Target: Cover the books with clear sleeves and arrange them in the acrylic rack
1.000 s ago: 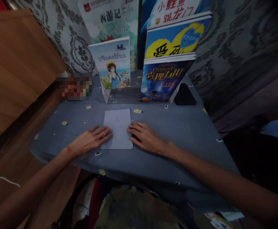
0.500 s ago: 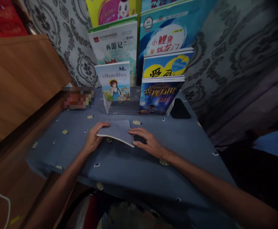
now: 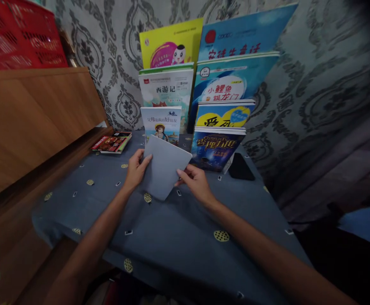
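Centre of frame: a thin grey booklet [image 3: 165, 167], its plain face towards the camera, held tilted and clear of the surface [image 3: 172, 228], with one corner pointing down. The left hand [image 3: 136, 170] takes the booklet's left edge, its grip pinching the cover with the thumb on the near face and the fingers behind. The right hand [image 3: 196, 183] takes the lower right edge, its grip likewise pinched on the cover. The surface is draped in a blue-grey cloth with small yellow round motifs. Just behind the booklet stands a tiered row of upright books: a book with a girl on its cover [image 3: 161, 120], partly hidden by the booklet, and to its right a dark blue book [image 3: 216, 146]. Above these are a yellow-and-blue book [image 3: 224, 116], a white book [image 3: 167, 87], a light-blue book [image 3: 232, 80] and, uppermost, a yellow book [image 3: 172, 42]. A black phone [image 3: 240, 167] lies right of centre beside the dark blue book. A stack of red magazines [image 3: 111, 142] lies left of centre. A wooden panel [image 3: 29, 123] fills the left of the frame, and a red crate [image 3: 16, 36] stands at upper left.
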### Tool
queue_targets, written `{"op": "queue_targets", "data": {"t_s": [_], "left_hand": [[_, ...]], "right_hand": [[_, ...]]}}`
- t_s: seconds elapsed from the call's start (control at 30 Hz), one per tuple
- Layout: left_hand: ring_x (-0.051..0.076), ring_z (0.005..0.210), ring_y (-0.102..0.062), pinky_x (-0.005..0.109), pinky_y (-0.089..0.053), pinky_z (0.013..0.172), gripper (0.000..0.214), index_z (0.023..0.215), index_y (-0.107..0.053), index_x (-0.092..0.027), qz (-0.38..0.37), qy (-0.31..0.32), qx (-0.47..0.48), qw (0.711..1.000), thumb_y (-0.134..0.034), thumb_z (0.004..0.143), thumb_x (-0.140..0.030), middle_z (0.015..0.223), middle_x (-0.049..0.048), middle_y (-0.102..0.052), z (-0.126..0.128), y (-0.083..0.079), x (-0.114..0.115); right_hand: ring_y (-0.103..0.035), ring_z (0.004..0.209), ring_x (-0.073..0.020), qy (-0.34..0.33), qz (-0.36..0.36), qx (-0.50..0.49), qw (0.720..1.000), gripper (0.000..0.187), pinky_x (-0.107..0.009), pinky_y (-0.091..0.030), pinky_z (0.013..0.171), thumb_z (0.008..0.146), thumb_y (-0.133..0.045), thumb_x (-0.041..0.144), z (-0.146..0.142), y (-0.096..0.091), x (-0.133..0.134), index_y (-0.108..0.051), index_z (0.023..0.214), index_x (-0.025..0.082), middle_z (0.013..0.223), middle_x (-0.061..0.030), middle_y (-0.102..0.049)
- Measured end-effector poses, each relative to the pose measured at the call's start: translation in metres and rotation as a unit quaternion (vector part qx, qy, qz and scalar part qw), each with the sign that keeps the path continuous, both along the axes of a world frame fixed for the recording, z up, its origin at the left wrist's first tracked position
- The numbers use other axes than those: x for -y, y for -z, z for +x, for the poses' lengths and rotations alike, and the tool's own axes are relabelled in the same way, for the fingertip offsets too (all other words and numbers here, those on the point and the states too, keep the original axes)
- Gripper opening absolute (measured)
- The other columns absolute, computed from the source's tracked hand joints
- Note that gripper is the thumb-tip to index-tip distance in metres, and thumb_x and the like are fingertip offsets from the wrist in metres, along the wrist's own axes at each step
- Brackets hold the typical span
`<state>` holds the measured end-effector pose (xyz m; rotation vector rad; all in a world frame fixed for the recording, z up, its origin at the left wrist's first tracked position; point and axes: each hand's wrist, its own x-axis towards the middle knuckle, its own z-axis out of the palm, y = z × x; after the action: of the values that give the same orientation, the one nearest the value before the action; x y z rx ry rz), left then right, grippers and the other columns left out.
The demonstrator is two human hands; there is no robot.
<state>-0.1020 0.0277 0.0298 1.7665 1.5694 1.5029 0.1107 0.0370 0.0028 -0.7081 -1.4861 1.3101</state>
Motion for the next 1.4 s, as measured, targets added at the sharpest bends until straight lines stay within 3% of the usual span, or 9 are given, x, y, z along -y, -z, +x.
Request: {"op": "queue_targets", "data": {"t_s": [0.13,0.2,0.33,0.43,0.6,0.83,1.03,1.23,1.4], "left_hand": [[0.018,0.08,-0.057,0.027,-0.045,0.073,0.044,0.107,-0.065,-0.016,-0.1,0.089,-0.112,0.985,-0.051,0.089,-0.053,0.089,0.003,-0.066,-0.017,-0.002,-0.009],[0.02,0.08,-0.059,0.029,-0.046,0.074,0.044,0.109,-0.068,-0.015,-0.16,0.11,-0.196,0.961,-0.051,0.089,-0.051,0.091,0.0037,-0.068,-0.025,0.006,-0.011],[0.025,0.103,-0.061,0.036,-0.047,0.091,0.034,0.118,-0.067,-0.019,-0.183,0.066,-0.386,0.902,-0.054,0.092,-0.037,0.112,0.0087,-0.068,-0.025,0.026,0.0],[0.026,0.112,-0.057,0.04,-0.046,0.096,0.03,0.121,-0.065,-0.021,-0.168,0.041,-0.483,0.859,-0.051,0.095,-0.027,0.122,0.0108,-0.063,-0.007,0.033,0.018],[0.026,0.111,-0.057,0.039,-0.048,0.095,0.027,0.117,-0.064,-0.021,-0.144,0.111,-0.495,0.85,-0.054,0.098,-0.036,0.12,0.0097,-0.064,0.033,0.034,0.052],[0.027,0.106,-0.063,0.035,-0.051,0.082,0.02,0.104,-0.065,-0.017,-0.175,0.089,-0.558,0.806,-0.053,0.099,-0.032,0.112,0.0126,-0.068,0.061,0.029,0.065],[0.026,0.106,-0.067,0.034,-0.052,0.083,0.024,0.104,-0.068,-0.017,-0.185,0.102,-0.549,0.809,-0.046,0.102,-0.026,0.111,0.0113,-0.071,0.061,0.021,0.064],[0.026,0.106,-0.067,0.034,-0.052,0.082,0.026,0.104,-0.07,-0.018,-0.174,0.093,-0.534,0.822,-0.046,0.102,-0.026,0.113,0.0115,-0.071,0.061,0.029,0.065],[0.026,0.114,-0.064,0.037,-0.05,0.095,0.028,0.11,-0.071,-0.019,-0.183,0.086,-0.532,0.822,-0.046,0.102,-0.03,0.125,0.011,-0.068,0.038,0.027,0.061]], "right_hand": [[-0.068,0.058,-0.0167,-0.083,-0.125,-0.005,0.989,0.038,-0.028,-0.058,0.051,0.077,-0.073,0.054,0.005,0.014,0.014,-0.068,0.085,0.017,0.07,-0.0038,-0.07],[-0.07,0.06,-0.0171,-0.078,-0.149,0.014,0.986,0.035,-0.024,-0.055,0.05,0.077,-0.072,0.05,0.01,0.028,0.015,-0.067,0.088,0.017,0.068,-0.0036,-0.07],[-0.069,0.06,-0.0159,0.025,-0.089,0.082,0.992,0.017,-0.023,-0.053,0.049,0.072,-0.07,0.032,0.023,0.056,0.006,-0.067,0.084,0.02,0.067,-0.0004,-0.07],[-0.071,0.07,-0.0175,0.044,-0.018,0.138,0.989,0.013,-0.026,-0.055,0.055,0.077,-0.063,0.024,0.03,0.066,0.001,-0.071,0.087,0.02,0.076,-0.0032,-0.074],[-0.073,0.077,-0.0184,0.042,-0.022,0.136,0.99,0.02,-0.028,-0.058,0.061,0.084,-0.055,0.02,0.032,0.07,0.001,-0.07,0.096,0.018,0.086,-0.006,-0.077],[-0.074,0.086,-0.0195,0.052,0.043,0.162,0.985,0.024,-0.032,-0.059,0.072,0.087,-0.051,0.015,0.031,0.072,0.008,-0.068,0.104,0.018,0.096,-0.0076,-0.077],[-0.073,0.095,-0.0209,0.057,0.095,0.206,0.972,0.028,-0.035,-0.057,0.081,0.091,-0.049,0.015,0.034,0.061,0.016,-0.066,0.113,0.019,0.104,-0.0081,-0.078],[-0.069,0.092,-0.0219,0.074,0.174,0.262,0.946,0.029,-0.035,-0.054,0.08,0.093,-0.049,0.017,0.033,0.054,0.024,-0.07,0.113,0.02,0.1,-0.0089,-0.074],[-0.067,0.086,-0.022,0.042,0.239,0.334,0.911,0.028,-0.036,-0.053,0.081,0.095,-0.048,0.018,0.032,0.056,0.029,-0.07,0.112,0.016,0.094,-0.0097,-0.073]]}}
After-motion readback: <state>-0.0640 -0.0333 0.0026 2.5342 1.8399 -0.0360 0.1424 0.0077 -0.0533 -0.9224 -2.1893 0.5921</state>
